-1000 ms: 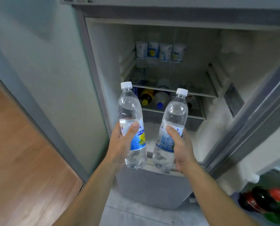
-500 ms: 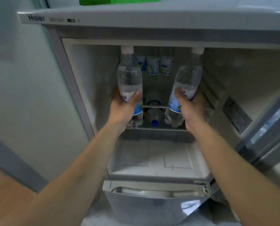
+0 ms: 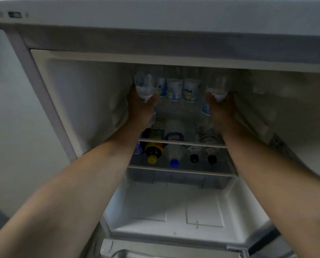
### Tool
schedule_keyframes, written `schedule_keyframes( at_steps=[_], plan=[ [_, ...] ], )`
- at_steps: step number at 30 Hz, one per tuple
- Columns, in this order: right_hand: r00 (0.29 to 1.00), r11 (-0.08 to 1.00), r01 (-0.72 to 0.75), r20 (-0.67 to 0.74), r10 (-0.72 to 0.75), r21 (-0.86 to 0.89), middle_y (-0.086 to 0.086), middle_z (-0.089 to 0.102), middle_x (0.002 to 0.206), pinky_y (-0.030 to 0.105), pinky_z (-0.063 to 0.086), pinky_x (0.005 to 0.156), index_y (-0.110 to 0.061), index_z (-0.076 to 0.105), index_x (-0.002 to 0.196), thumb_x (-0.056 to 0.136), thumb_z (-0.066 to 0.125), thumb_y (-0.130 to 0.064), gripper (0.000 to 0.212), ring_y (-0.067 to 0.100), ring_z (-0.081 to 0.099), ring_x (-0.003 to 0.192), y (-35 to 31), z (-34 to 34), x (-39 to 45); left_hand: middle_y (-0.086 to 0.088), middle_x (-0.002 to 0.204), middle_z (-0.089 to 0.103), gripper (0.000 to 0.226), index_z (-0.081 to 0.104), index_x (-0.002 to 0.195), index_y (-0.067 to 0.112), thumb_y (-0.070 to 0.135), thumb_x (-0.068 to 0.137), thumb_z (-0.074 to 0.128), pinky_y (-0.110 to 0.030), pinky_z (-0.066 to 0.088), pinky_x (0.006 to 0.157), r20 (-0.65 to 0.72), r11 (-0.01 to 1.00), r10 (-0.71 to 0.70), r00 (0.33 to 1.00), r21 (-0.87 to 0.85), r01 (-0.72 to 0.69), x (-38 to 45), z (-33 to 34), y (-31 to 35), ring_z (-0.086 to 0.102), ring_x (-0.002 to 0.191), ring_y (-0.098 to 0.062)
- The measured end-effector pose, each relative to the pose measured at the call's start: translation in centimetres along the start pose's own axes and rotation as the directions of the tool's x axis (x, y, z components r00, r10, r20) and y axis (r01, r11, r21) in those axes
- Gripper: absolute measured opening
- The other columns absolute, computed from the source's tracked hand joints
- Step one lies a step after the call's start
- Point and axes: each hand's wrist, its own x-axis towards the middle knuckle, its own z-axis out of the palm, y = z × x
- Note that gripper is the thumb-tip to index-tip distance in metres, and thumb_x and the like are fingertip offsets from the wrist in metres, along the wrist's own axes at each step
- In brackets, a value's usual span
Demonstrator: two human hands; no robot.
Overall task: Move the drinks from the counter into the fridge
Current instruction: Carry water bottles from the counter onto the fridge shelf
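**Two bottles at the top shelf**

My left hand [image 3: 141,107] wraps a clear water bottle [image 3: 145,86] low on its body; my right hand [image 3: 221,108] grips a second bottle [image 3: 218,88] likewise. Both stand upright inside the fridge [image 3: 84,101], flanking a back row of labelled bottles [image 3: 181,89]. More bottles lie on the lower shelf [image 3: 181,171].

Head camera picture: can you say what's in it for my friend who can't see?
Two hands, left hand and right hand, each hold a clear water bottle upright inside an open fridge. More bottles lie on the shelf below.
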Motion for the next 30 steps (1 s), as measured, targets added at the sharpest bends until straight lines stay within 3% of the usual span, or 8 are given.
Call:
schedule_keyframes(
  at_steps=[3,6,8,11,16,19,26,30],
  plan=[
    [0.999,0.997,-0.031,-0.016,0.03,-0.075,-0.009,0.059,0.109,-0.003,0.041,0.063,-0.016,0.058,0.126,0.084,0.078,-0.03,0.049,0.007,0.057,0.096,1.0,0.7,2.8,-0.007,0.129,0.059,0.056,0.05,0.133,0.005,0.016,0.085,0.076,-0.013,0.051,0.084,0.019,0.999,-0.04,0.999,0.011,0.04,1.3,0.8,-0.5,0.059,0.112,-0.017],
    [0.998,0.987,-0.069,-0.017,0.067,-0.142,0.004,0.06,0.134,0.02,0.047,0.093,-0.012,0.051,0.138,0.083,0.077,-0.035,0.065,0.021,0.058,0.118,2.0,1.6,5.3,0.006,0.11,0.06,0.045,0.054,0.122,0.016,0.015,0.084,0.077,-0.006,0.046,0.07,0.053,0.999,-0.028,0.998,0.023,0.027,2.1,1.1,-1.0,0.059,0.102,-0.009],
    [0.996,0.979,-0.088,-0.014,0.086,-0.186,0.01,0.053,0.145,0.028,0.042,0.099,-0.011,0.044,0.145,0.084,0.077,-0.038,0.074,0.027,0.052,0.129,2.5,2.0,6.3,0.013,0.102,0.058,0.039,0.053,0.112,0.024,0.016,0.083,0.077,-0.008,0.044,0.07,0.033,0.998,-0.015,0.999,0.058,0.013,2.5,1.0,-1.3,0.058,0.099,-0.008],
    [0.995,0.968,-0.096,-0.007,0.097,-0.234,0.013,0.048,0.149,0.035,0.042,0.107,-0.009,0.04,0.148,0.084,0.077,-0.038,0.079,0.03,0.048,0.134,2.5,2.7,7.0,0.005,0.118,0.065,0.04,0.056,0.117,0.014,0.02,0.084,0.077,-0.023,0.054,0.085,0.049,0.989,-0.015,0.999,0.144,0.008,2.9,0.7,-1.3,0.062,0.11,-0.014],
    [0.995,0.971,-0.07,0.051,0.084,-0.227,0.012,0.051,0.144,0.034,0.046,0.104,-0.01,0.039,0.146,0.084,0.077,-0.036,0.077,0.029,0.052,0.129,2.6,2.3,6.2,-0.006,0.135,0.058,0.071,0.04,0.142,0.015,0.031,0.084,0.077,-0.027,0.049,0.087,0.123,0.904,-0.023,0.992,0.425,-0.031,2.3,0.0,-1.6,0.059,0.118,-0.025],
    [0.99,0.863,-0.109,0.021,0.137,-0.494,0.017,0.048,0.142,0.04,0.046,0.097,-0.011,0.037,0.144,0.084,0.074,-0.043,0.077,0.037,0.05,0.128,3.3,1.4,5.4,-0.01,0.134,0.058,0.084,0.028,0.149,0.015,0.047,0.085,0.071,-0.04,0.052,0.089,0.119,0.743,-0.037,0.992,0.667,-0.052,2.1,-0.6,-2.3,0.06,0.116,-0.031],
    [0.96,0.847,-0.199,0.077,0.271,-0.493,0.019,0.048,0.141,0.052,0.052,0.096,-0.014,0.032,0.147,0.087,0.071,-0.043,0.077,0.04,0.056,0.119,3.9,2.0,5.0,-0.014,0.139,0.053,0.071,0.03,0.144,0.011,0.036,0.09,0.067,-0.039,0.046,0.094,0.03,0.861,-0.097,0.995,0.504,0.069,1.6,1.0,-3.9,0.055,0.122,-0.033],
    [0.951,0.836,-0.207,0.095,0.293,-0.508,0.02,0.049,0.139,0.049,0.052,0.097,-0.013,0.034,0.145,0.089,0.07,-0.035,0.071,0.039,0.057,0.117,4.3,1.7,5.3,-0.012,0.144,0.049,0.069,0.031,0.147,0.013,0.029,0.091,0.068,-0.035,0.043,0.097,-0.026,0.865,-0.124,0.992,0.488,0.121,2.5,1.5,-3.9,0.051,0.129,-0.03]
  ],
)
